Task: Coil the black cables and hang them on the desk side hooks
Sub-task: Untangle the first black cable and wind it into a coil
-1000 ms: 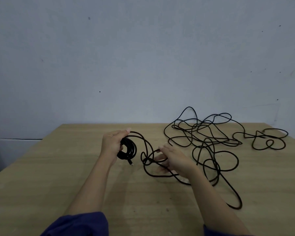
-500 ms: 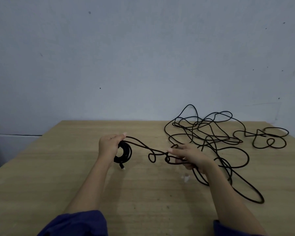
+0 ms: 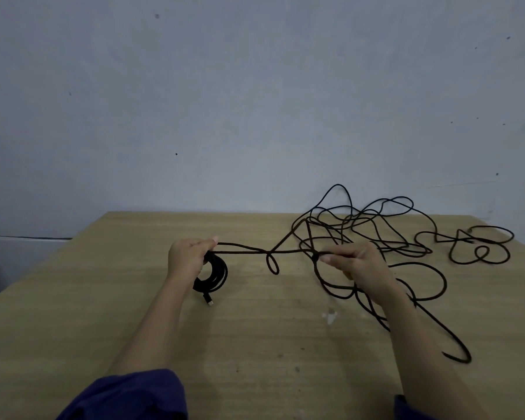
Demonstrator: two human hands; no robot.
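My left hand (image 3: 187,257) grips a small coil of black cable (image 3: 214,275) just above the wooden desk (image 3: 255,344); a plug end hangs below the coil. From the coil a taut strand (image 3: 246,249) runs right, with a small twisted loop hanging from it, to my right hand (image 3: 356,263), which pinches the cable between thumb and fingers. Behind and to the right of that hand lies a loose tangle of black cable (image 3: 373,225). A long loop trails under my right forearm toward the desk's front right. No hooks are in view.
A plain grey wall (image 3: 255,101) rises behind the desk's far edge. The desk's left edge runs diagonally at the left, with floor beyond it. A small white scuff (image 3: 331,317) marks the wood near the middle.
My right hand has moved right and pulled the strand taut; the loose loops between the hands have drawn down to one small loop. The left hand and coil stayed about where they were.
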